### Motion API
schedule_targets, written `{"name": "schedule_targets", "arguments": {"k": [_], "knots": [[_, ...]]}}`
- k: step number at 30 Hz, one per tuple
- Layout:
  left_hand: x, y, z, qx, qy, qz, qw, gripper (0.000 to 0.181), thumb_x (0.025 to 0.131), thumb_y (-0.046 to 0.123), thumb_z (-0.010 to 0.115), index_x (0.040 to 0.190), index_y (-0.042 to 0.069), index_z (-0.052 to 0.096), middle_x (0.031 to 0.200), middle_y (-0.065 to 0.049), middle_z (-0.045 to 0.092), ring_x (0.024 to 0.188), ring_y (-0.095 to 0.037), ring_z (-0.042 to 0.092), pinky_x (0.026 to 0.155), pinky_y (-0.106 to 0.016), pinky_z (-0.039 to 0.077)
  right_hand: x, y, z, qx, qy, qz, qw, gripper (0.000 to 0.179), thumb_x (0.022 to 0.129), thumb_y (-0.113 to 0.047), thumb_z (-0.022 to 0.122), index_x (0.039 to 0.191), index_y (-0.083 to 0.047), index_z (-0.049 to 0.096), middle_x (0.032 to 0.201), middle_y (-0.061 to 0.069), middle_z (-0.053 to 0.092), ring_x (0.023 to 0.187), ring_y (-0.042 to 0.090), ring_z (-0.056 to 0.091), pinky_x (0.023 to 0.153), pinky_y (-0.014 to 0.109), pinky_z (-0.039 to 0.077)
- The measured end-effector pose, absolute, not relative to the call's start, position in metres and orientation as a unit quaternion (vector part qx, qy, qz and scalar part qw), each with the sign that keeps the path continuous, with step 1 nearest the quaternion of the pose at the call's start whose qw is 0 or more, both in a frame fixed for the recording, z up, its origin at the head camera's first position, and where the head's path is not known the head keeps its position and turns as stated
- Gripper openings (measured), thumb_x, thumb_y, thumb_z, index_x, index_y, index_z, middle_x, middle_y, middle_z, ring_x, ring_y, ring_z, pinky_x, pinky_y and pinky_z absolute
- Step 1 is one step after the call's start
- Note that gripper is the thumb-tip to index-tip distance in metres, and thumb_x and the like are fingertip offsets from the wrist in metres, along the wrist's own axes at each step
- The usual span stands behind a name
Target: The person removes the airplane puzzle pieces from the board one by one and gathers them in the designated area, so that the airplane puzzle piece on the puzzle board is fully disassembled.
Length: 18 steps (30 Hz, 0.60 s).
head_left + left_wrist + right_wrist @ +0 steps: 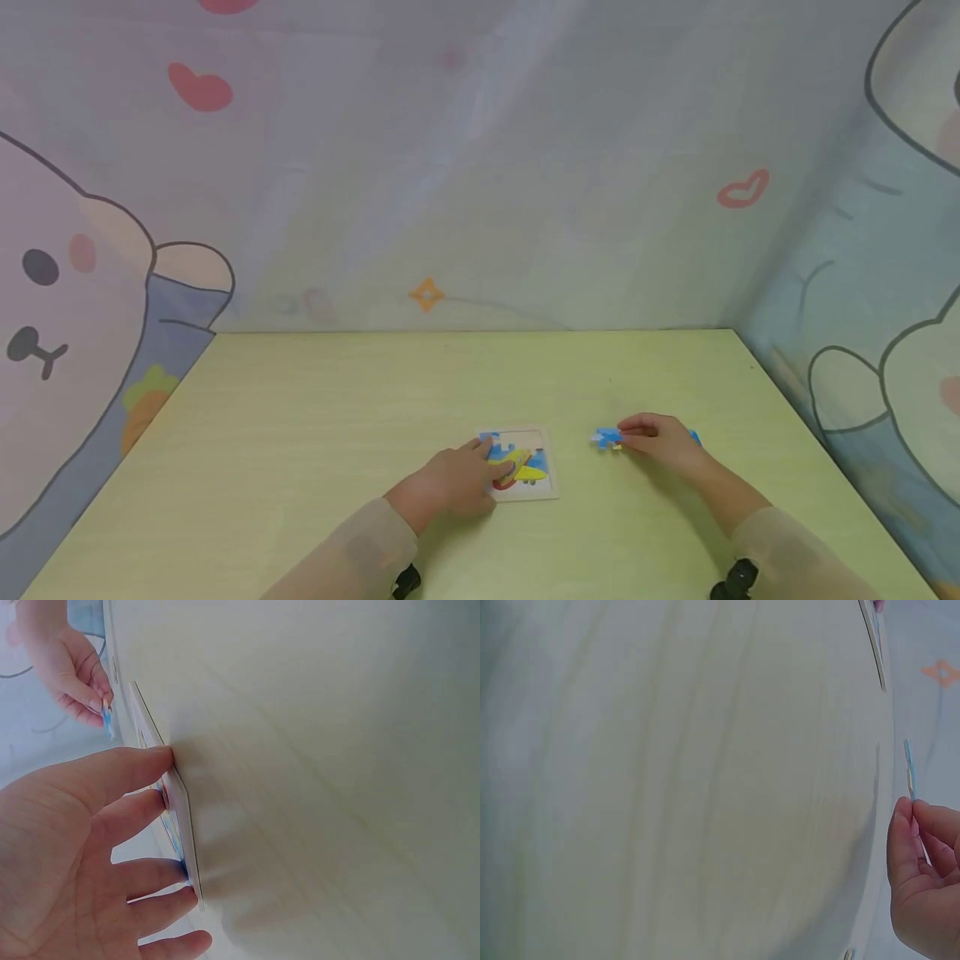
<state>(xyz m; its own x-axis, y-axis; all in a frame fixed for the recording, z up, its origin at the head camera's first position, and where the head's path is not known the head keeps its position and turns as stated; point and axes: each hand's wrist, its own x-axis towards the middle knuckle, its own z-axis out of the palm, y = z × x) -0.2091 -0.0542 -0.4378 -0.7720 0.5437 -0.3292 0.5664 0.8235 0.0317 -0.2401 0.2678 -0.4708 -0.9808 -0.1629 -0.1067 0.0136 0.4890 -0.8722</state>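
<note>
Here, the fingers (904, 851) of the right hand (663, 442) pinch a blue puzzle piece (606, 438) above the table (300, 417), while the left hand (456, 482) has its fingers spread, touching the left side of a square puzzle board (553, 475). The board lies to the left of the piece, partly filled with a yellow aeroplane on blue. Beyond the table hangs a pale backdrop (337, 167) with cartoon animals and hearts.
</note>
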Motion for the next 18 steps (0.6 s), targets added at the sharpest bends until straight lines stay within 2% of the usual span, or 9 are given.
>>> {"name": "schedule_targets", "arguments": {"k": [14,18], "knots": [[-0.210,-0.054,-0.440,0.293,0.940,-0.042,0.168,0.054,0.088,0.032,0.056,0.140,0.035,0.043,0.149,-0.010,0.031,0.135,-0.026,0.029,0.091,-0.043,0.044,-0.238,0.301,-0.456,-0.032,0.861,-0.501,0.081,0.033,0.092,-0.007,0.057,0.117,0.015,0.052,0.108,0.021,0.060,0.095,0.024,0.063,0.078,0.028,0.051],[-0.210,-0.054,-0.439,0.293,0.941,-0.039,0.164,0.054,0.088,0.032,0.057,0.140,0.035,0.043,0.148,-0.011,0.031,0.135,-0.026,0.029,0.093,-0.043,0.042,-0.238,0.309,-0.451,-0.023,0.861,-0.502,0.078,0.033,0.093,-0.006,0.054,0.117,0.016,0.051,0.108,0.021,0.060,0.094,0.021,0.064,0.078,0.028,0.051]]}}
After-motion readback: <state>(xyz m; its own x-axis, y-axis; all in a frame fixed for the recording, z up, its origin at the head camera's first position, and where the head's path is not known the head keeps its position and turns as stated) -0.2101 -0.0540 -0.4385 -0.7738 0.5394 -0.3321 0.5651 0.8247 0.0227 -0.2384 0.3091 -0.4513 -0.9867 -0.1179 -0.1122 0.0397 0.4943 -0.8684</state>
